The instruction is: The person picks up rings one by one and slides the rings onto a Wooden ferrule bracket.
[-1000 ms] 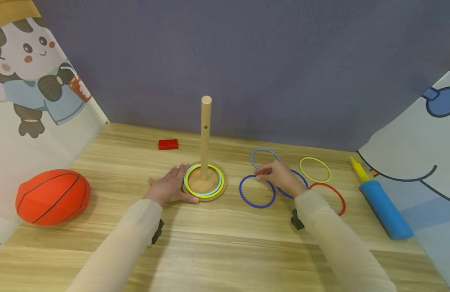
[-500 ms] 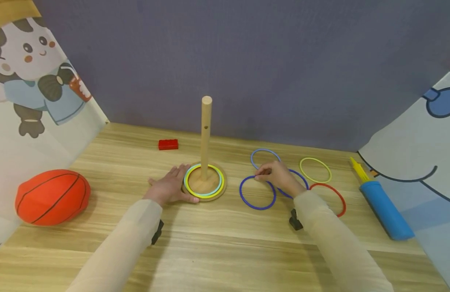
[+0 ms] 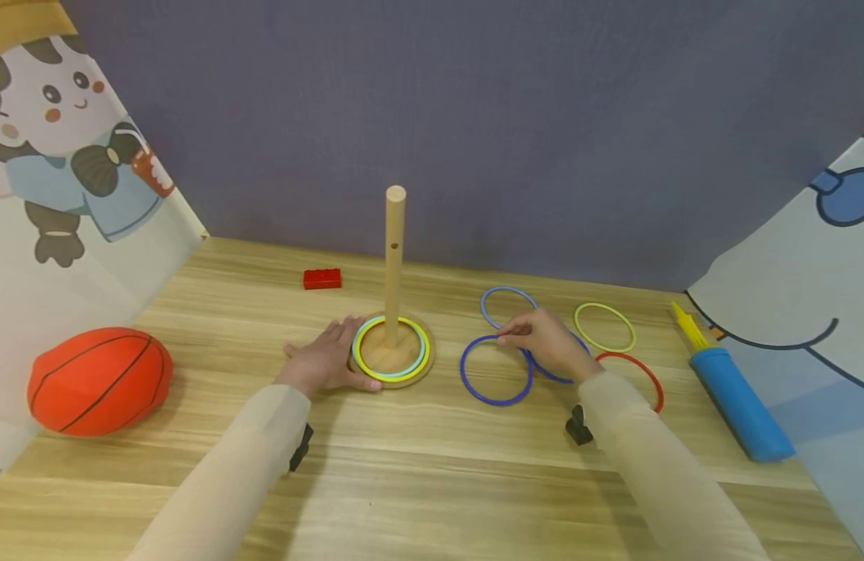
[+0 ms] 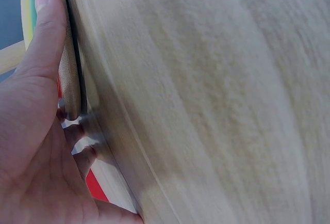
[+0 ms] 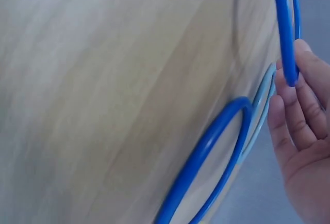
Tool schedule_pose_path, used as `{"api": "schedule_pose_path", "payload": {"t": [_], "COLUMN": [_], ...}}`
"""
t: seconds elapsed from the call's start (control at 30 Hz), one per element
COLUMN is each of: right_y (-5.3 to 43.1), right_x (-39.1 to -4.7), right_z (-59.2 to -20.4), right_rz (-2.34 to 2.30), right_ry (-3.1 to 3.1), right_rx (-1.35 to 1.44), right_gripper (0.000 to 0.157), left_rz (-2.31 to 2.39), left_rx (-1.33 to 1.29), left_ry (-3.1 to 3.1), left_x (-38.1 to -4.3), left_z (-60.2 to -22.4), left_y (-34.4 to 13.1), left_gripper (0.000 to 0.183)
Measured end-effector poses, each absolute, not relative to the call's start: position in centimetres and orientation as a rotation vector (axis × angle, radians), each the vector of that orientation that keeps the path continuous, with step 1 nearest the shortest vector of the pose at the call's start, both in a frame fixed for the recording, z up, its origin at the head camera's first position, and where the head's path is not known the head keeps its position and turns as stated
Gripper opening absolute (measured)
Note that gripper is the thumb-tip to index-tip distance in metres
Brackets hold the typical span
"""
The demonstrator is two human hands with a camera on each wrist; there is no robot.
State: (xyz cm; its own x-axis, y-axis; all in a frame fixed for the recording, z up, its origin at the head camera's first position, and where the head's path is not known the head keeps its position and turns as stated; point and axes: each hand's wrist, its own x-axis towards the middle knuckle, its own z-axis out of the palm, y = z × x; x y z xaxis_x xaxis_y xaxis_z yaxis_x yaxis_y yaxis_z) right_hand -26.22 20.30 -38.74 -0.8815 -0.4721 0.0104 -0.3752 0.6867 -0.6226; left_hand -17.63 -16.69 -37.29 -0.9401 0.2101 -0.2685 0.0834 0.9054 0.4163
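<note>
In the head view a wooden peg (image 3: pixel 394 265) stands upright on a round base (image 3: pixel 393 357), with a yellow ring and a light-blue ring lying around its foot. My left hand (image 3: pixel 326 362) rests against the base's left side, fingers spread; its thumb (image 4: pixel 49 33) lies along the rim in the left wrist view, where a red ring edge also shows. Between thumb and fingertips, my right hand (image 3: pixel 547 341) pinches a dark blue ring (image 3: pixel 463 368). The right wrist view shows that ring (image 5: pixel 284 33) raised off the table, its shadow apart from it.
Another dark blue ring (image 5: pixel 206 146) lies under my right hand. Beyond are a light-blue ring (image 3: pixel 505 288), a pale yellow ring (image 3: pixel 603 305) and a red ring (image 3: pixel 659 389). A blue hand pump (image 3: pixel 740 401) lies right; a red brick (image 3: pixel 322 279) and basketball (image 3: pixel 100 382) are left.
My right hand has shifted slightly right, and the dark blue ring has moved slightly with it, looking a little larger. The left hand has stayed against the base.
</note>
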Motion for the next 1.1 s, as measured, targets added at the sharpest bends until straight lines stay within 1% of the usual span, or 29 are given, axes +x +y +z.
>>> {"api": "schedule_pose_path", "payload": {"t": [0.43, 0.8, 1.1], "right_y": [20.9, 20.1, 18.7], "right_x": [-25.3, -24.2, -24.0], "right_z": [-37.3, -33.3, -30.0], "right_rz": [-0.94, -1.023, -1.043], "right_ry": [2.846, 2.817, 2.907], "right_rx": [-0.718, -0.653, -0.728], "right_gripper": [0.014, 0.021, 0.02], "left_rz": [0.566, 0.572, 0.553], "left_rx": [0.229, 0.233, 0.219], "left_ry": [2.766, 2.771, 2.759], "left_x": [-17.7, -17.6, -17.7], "left_z": [-37.5, -37.3, -37.3], "left_y": [-16.6, -16.7, -16.6], "left_gripper": [0.12, 0.119, 0.121]}}
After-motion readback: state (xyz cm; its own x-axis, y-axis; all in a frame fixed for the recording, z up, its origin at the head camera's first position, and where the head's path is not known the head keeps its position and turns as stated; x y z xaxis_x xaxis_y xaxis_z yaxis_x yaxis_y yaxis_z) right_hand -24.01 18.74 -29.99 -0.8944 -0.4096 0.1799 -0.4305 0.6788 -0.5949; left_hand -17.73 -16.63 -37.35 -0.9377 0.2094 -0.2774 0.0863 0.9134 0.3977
